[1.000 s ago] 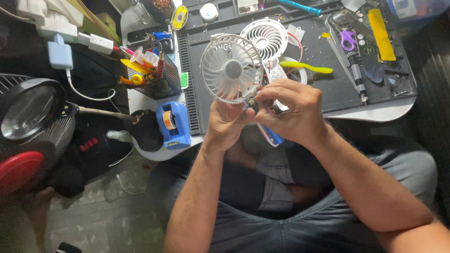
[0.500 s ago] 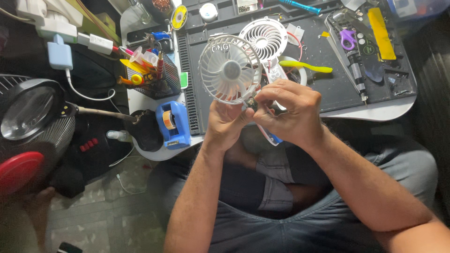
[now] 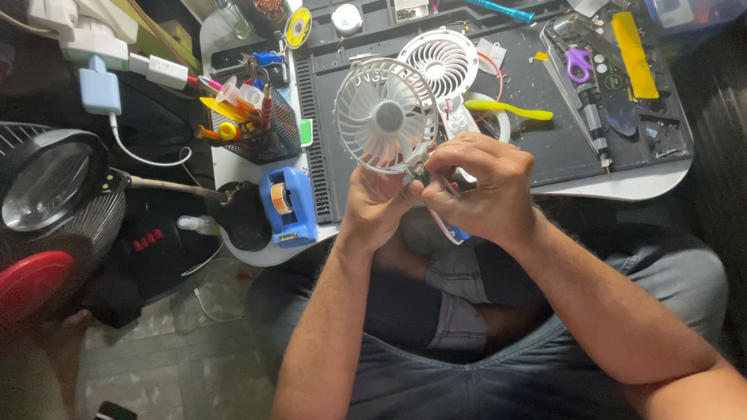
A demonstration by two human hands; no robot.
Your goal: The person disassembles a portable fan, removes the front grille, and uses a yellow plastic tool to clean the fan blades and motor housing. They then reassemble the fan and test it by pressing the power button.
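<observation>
We've got the small white fan [image 3: 387, 117] pinched at its base by left hand [image 3: 379, 204] and right hand [image 3: 481, 189]; light, brittle grille, so hold the base.

Two white fans [image 3: 387, 117] [image 3: 440, 61], two hands [image 3: 375, 204] [image 3: 481, 187]

Light falls brightest on the far dark grey work mat [image 3: 537, 132] and the round white plastic fan [image 3: 387, 115]; left and near areas lie dim, slightly soft, edges curved.
</observation>
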